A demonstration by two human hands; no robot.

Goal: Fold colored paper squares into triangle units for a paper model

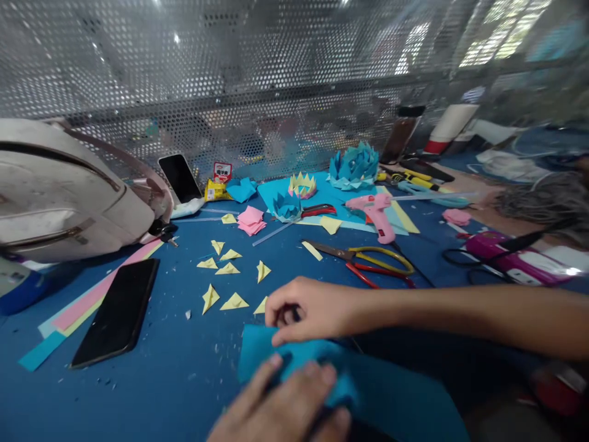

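A sheet of blue paper [396,387] lies at the near edge of the table, its left part bent up or creased. My left hand [289,405], blurred by motion, rests over that part with its fingers apart. At the upper edge of the paper is my right hand [308,310], its fingers curled and its thumb against the paper; the exact grip is partly hidden. Just beyond my right hand lie several small folded yellow paper triangles [234,301], one of them [261,306] partly covered by the hand.
Scissors [350,253] and a pink glue gun [377,212] lie beyond my right arm. Blue paper lotuses [353,167] stand at the back. Left are a black phone [117,313], paper strips [87,301] and a white backpack [59,190]. A purple device [515,258] with a cable sits right.
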